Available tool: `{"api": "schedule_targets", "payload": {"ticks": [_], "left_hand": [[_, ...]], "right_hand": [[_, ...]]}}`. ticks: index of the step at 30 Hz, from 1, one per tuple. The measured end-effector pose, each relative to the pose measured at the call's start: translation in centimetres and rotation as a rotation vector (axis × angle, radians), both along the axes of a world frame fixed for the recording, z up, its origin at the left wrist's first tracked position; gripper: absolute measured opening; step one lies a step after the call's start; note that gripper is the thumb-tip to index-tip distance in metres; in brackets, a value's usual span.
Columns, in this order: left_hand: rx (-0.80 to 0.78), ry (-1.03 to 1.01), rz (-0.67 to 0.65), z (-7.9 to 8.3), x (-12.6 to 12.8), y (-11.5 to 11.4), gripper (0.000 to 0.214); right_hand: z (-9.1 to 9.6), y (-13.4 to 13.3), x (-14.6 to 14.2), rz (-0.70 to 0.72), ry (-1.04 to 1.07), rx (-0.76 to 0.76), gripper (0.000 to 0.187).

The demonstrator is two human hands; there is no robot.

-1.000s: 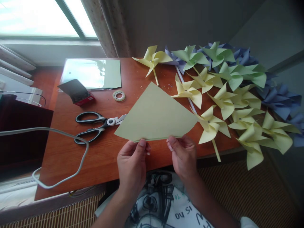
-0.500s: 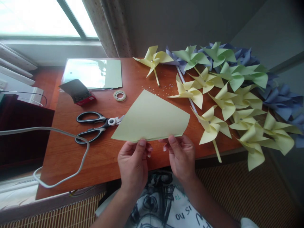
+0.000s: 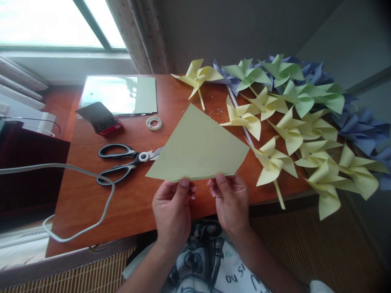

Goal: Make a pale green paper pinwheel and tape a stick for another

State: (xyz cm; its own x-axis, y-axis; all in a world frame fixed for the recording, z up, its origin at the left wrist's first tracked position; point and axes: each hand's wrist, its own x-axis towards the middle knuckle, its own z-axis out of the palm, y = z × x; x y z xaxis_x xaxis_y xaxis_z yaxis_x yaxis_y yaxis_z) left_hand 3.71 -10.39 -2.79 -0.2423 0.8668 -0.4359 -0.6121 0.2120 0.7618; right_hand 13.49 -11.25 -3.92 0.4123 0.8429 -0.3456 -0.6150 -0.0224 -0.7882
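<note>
A pale yellow-green sheet of paper is held up above the table, its near edge folded or rolled over in a narrow strip. My left hand is closed, pinching that edge left of its middle with the thumb on top. To the right, my right hand pinches the same edge, thumb also on top. Black-handled scissors lie left of the paper, their blade tips hidden beneath it. Behind the paper, small scraps are scattered on the wood.
Several yellow pinwheels, green pinwheels and blue-purple ones crowd the right side of the wooden table. A tape roll, an opened box and a shiny sheet lie at the back left. A white cable loops over the left edge.
The paper's far corner has risen and shifted slightly right, and the sheet looks flatter. Both hands keep their pinch on the near edge, almost in the same place.
</note>
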Motion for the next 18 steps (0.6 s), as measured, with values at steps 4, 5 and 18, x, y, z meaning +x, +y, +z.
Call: {"api": "schedule_targets", "payload": {"ticks": [4,5,18], "left_hand": [[-0.012,-0.008,-0.001,-0.04,-0.02,-0.06,0.028],[-0.008,-0.009,-0.007,-0.02,-0.02,-0.06,0.028],[0.011,0.008,-0.027,0.1,0.04,-0.14,0.028]], "right_hand": [[-0.13,-0.07,0.11,0.005,-0.032,-0.003,0.018],[-0.17,-0.1,0.15,0.005,-0.037,-0.001,0.018],[-0.36,-0.17,0.36,0.014,-0.115,-0.008,0.023]]}}
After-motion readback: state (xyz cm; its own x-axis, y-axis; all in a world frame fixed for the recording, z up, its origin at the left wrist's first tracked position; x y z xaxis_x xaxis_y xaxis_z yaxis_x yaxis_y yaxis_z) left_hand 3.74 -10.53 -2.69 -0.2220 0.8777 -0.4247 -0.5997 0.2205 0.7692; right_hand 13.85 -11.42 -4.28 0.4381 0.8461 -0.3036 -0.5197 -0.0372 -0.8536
